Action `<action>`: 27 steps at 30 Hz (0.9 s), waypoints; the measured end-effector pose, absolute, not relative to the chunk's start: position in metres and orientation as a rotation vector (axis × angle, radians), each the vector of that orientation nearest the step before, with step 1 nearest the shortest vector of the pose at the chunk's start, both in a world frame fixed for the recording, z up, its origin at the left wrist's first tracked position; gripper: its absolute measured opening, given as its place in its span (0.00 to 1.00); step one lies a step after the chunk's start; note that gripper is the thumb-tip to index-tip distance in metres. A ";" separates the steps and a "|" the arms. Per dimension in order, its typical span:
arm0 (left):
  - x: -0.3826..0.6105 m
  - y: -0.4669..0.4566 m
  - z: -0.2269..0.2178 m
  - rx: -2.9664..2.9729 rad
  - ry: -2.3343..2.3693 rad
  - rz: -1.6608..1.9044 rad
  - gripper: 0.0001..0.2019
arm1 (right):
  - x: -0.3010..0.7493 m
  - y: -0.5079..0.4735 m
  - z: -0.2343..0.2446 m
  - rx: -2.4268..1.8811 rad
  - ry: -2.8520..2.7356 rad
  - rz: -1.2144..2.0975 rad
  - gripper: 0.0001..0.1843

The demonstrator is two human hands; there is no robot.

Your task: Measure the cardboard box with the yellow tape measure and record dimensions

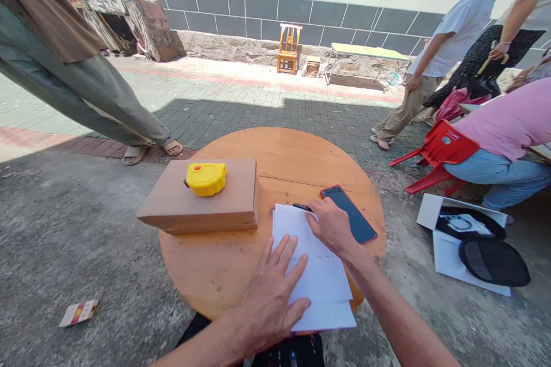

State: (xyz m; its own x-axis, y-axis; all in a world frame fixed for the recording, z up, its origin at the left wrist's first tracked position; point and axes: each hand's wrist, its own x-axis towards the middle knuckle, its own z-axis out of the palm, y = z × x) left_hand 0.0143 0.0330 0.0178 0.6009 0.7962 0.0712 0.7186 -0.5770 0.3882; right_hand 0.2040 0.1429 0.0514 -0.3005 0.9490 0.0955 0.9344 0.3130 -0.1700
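Observation:
My left hand (275, 287) lies spread over the left side of a few white paper sheets (322, 281), fingers apart, holding nothing. The sheets overlap unevenly on a round wooden table (215, 264), and the top one bears faint print. At their upper edge my right hand (330, 223) has its fingers closed around a black pen (302, 207), part of which the hand hides. Just right of that hand rests a dark-screened phone (350, 215) in a red case. Left of the papers sits a closed cardboard box (236, 195), with a yellow tape measure (206, 178) on its top.
A person (94, 86) stands beyond the table on the left. At right, someone in pink sits on a red plastic chair (451, 143), near an open black case (495, 261) on the ground. Two more people stand behind. A wooden chair (288, 49) is by the wall.

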 end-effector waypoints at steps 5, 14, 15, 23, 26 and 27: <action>0.006 0.003 0.007 2.593 1.023 0.297 0.37 | 0.199 0.168 0.054 -1.715 -2.505 0.252 0.11; -0.002 0.002 0.004 2.593 1.006 0.154 0.36 | 0.204 0.192 0.054 -1.580 -2.650 0.586 0.09; -0.003 0.003 0.006 2.592 0.998 0.148 0.36 | 0.204 0.192 0.053 -1.578 -2.652 0.599 0.08; -0.006 0.004 0.006 2.561 1.122 0.274 0.29 | 0.205 0.180 0.052 -1.736 -2.464 0.473 0.08; -0.003 0.003 0.002 2.562 1.197 0.354 0.28 | 0.214 0.159 0.058 -1.801 -2.315 0.372 0.11; -0.003 0.002 0.001 2.557 1.215 0.379 0.28 | 0.220 0.149 0.060 -1.820 -2.258 0.364 0.12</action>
